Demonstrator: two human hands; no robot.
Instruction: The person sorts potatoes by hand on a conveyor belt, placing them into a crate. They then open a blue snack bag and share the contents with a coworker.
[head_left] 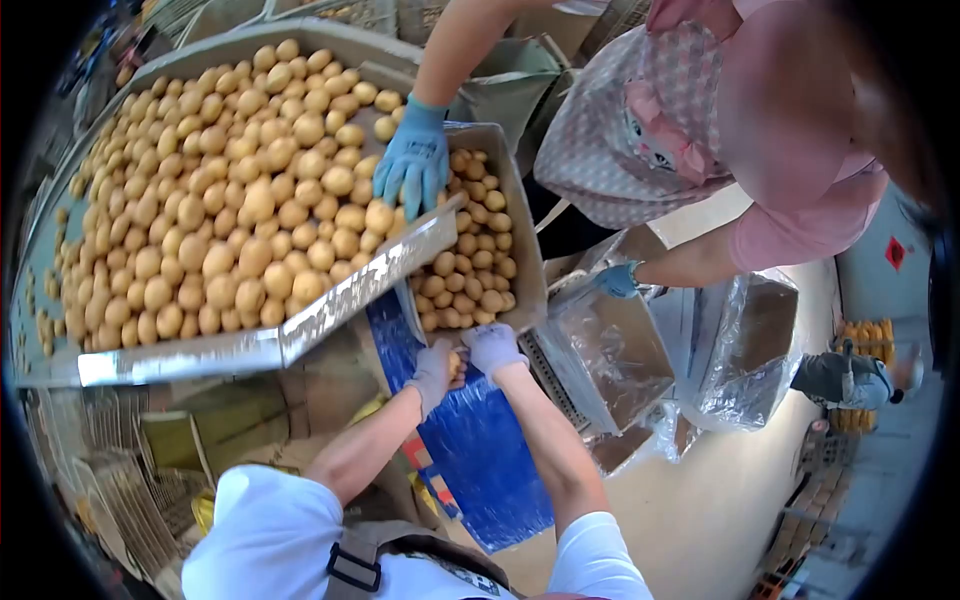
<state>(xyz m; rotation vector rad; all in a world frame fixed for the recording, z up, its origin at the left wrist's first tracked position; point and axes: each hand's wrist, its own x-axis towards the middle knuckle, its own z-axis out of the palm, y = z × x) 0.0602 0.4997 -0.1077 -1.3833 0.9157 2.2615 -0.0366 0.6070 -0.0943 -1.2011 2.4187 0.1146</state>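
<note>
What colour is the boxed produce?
The boxed produce is yellowish tan, best seen in the head view.

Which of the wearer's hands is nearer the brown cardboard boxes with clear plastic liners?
Right. The pale gloved right hand is left of the cardboard boxes; the pale gloved left hand is farther left.

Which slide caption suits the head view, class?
Wearer's gloved left hand and right hand at a box of round produce.

A lone head-worn view, forward and steeply down, fairly near the box (528, 235) (round-edged, its margins perhaps blurry)
</note>
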